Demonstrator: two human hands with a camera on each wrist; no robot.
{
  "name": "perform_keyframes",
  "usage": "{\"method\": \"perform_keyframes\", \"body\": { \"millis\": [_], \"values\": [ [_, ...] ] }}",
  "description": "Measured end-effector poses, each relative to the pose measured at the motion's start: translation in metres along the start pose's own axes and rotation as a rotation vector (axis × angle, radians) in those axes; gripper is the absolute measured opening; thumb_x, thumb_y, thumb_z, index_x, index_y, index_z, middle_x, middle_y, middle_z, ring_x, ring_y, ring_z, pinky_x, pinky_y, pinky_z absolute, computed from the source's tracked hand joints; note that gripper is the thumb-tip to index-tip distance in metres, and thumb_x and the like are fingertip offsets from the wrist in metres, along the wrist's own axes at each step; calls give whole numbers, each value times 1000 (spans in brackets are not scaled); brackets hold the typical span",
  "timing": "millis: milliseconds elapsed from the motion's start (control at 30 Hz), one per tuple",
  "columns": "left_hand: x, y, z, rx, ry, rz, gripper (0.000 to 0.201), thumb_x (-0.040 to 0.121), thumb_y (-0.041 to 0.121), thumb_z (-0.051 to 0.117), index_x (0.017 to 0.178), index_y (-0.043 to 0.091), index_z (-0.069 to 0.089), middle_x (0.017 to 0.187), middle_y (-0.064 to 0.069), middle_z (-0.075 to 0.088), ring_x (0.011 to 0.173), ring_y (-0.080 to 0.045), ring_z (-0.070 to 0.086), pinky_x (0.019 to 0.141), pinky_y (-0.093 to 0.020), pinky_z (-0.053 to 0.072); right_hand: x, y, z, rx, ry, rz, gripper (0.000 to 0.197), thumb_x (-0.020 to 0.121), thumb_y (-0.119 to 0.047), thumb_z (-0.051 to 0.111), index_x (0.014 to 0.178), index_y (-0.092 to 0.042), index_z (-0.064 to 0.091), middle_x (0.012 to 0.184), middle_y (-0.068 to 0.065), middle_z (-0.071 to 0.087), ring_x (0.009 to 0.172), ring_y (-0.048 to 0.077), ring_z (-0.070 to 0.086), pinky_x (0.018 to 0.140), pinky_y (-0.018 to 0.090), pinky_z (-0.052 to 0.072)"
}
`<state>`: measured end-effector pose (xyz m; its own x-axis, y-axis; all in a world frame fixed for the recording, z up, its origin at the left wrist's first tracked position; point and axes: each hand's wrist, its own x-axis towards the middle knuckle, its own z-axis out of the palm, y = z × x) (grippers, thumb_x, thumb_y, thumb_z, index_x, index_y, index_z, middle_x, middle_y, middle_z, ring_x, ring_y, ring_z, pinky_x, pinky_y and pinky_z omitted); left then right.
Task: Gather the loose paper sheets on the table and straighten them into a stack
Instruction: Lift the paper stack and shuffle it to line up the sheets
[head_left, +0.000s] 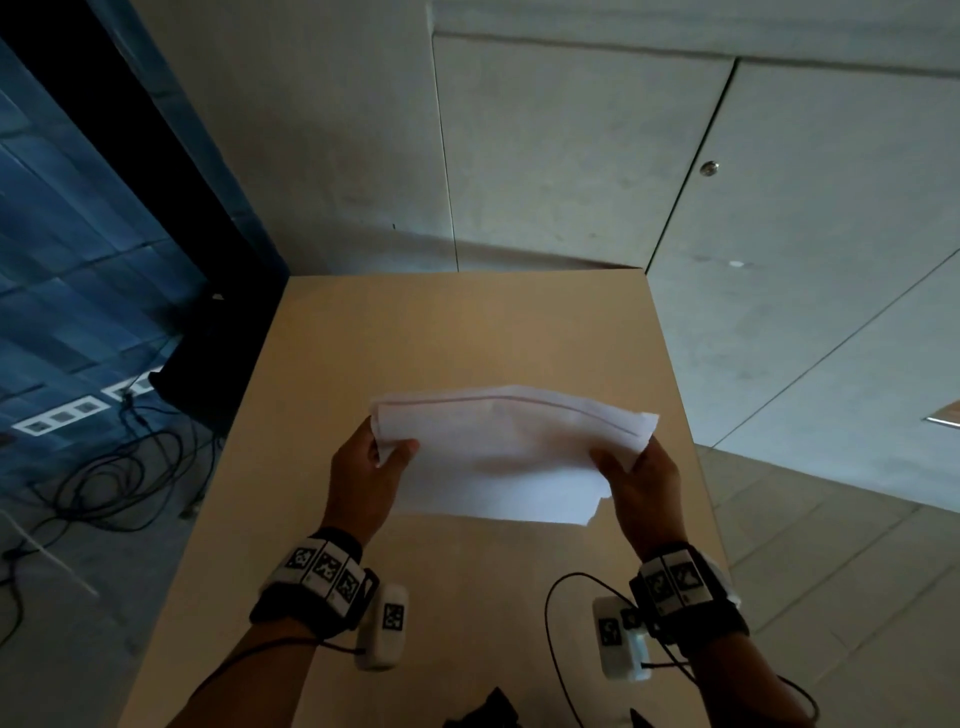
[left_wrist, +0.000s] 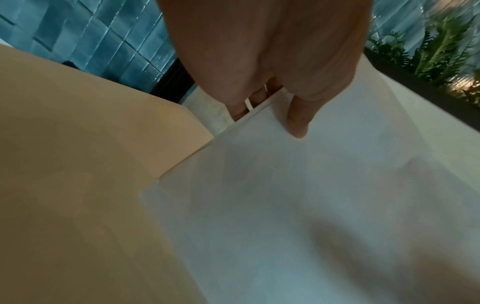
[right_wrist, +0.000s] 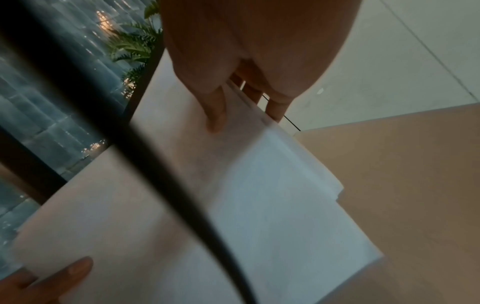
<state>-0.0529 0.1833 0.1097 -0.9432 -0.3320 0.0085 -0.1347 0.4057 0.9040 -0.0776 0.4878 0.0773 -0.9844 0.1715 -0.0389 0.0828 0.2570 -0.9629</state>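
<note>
A bundle of white paper sheets (head_left: 498, 462) stands on its long edge on the tan table (head_left: 457, 332), sagging in the middle with its corners uneven. My left hand (head_left: 382, 460) grips its left end, thumb on the near face, fingers behind. My right hand (head_left: 626, 462) grips the right end the same way. In the left wrist view the thumb presses the sheets (left_wrist: 311, 205) while my left hand (left_wrist: 272, 107) pinches their edge. The right wrist view shows my right hand (right_wrist: 239, 107) pinching the sheets (right_wrist: 272, 205), whose edges are staggered.
The table's far edge meets a pale wall with cabinet doors (head_left: 571, 156). Cables (head_left: 104, 467) and a floor socket strip lie left of the table. A dark object (head_left: 483, 712) sits at the near table edge. A wrist cable (right_wrist: 155, 164) crosses the right wrist view.
</note>
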Motion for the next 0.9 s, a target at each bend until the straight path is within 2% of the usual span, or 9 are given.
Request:
{"method": "perform_keyframes", "body": {
  "millis": [167, 267, 367, 433, 600, 667, 733, 800, 900],
  "values": [
    [-7, 2, 5, -8, 18, 6, 21, 86, 15, 68, 105, 20, 61, 95, 7, 65, 90, -8, 63, 78, -30, 52, -2, 3, -5, 66, -127, 11, 33, 79, -8, 76, 107, -21, 65, 101, -7, 70, 95, 6, 67, 80, 21, 55],
    [-8, 5, 9, 25, 34, 30, 19, 86, 14, 68, 102, 22, 61, 92, 9, 63, 88, -11, 61, 76, -25, 49, 1, 13, -4, 9, -122, 102, 27, 74, -13, 80, 99, -13, 71, 94, -2, 73, 88, 11, 71, 81, 34, 58],
    [-8, 12, 14, -10, 111, 40, 20, 87, 13, 66, 107, 11, 63, 95, 2, 65, 89, -12, 61, 73, -10, 46, 5, 9, 2, -9, -41, 109, 13, 76, -18, 79, 81, -25, 68, 83, 2, 73, 79, 22, 69, 71, 39, 57],
    [-10, 15, 20, -25, 161, 32, 26, 88, 13, 65, 113, 8, 61, 100, 0, 63, 93, -12, 60, 76, -11, 44, 5, -2, 9, -1, 17, 74, 13, 78, -18, 75, 77, -26, 65, 80, 3, 72, 78, 24, 68, 69, 40, 56],
    [-14, 12, 34, -10, 177, -21, 35, 88, 17, 65, 120, 5, 55, 108, -4, 60, 100, -15, 56, 82, -21, 44, -2, -18, 21, 42, 71, 49, 15, 85, -18, 68, 79, -31, 63, 80, -8, 69, 78, 17, 66, 70, 34, 55],
    [-15, 13, 35, 4, 202, 0, 35, 88, 17, 65, 120, 5, 55, 110, -4, 60, 100, -14, 56, 83, -19, 44, -2, -18, 19, 51, 106, 38, 9, 85, -21, 69, 85, -29, 64, 81, -7, 69, 80, 20, 68, 69, 35, 55],
    [-18, 16, 33, -10, 219, 47, 31, 89, 16, 64, 118, 9, 55, 107, 2, 59, 99, -12, 56, 81, -14, 43, -6, -17, 16, 98, 131, 42, 10, 86, -23, 69, 91, -30, 65, 87, -10, 70, 85, 13, 68, 72, 28, 54],
    [-22, 14, 32, -28, 213, 100, 29, 89, 15, 63, 116, 19, 52, 103, 9, 57, 99, -10, 57, 84, -17, 46, -13, -13, 14, 109, 138, 37, 13, 86, -25, 69, 97, -31, 64, 91, -14, 69, 89, 6, 66, 75, 24, 53],
    [-27, -10, 34, 82, 142, 69, 27, 89, 18, 64, 114, 17, 54, 109, 1, 60, 102, -9, 56, 88, -15, 44, -20, 10, 12, -36, 48, 94, 25, 86, -21, 69, 109, -24, 61, 94, -13, 66, 90, 8, 65, 80, 27, 52]
  ]
}}
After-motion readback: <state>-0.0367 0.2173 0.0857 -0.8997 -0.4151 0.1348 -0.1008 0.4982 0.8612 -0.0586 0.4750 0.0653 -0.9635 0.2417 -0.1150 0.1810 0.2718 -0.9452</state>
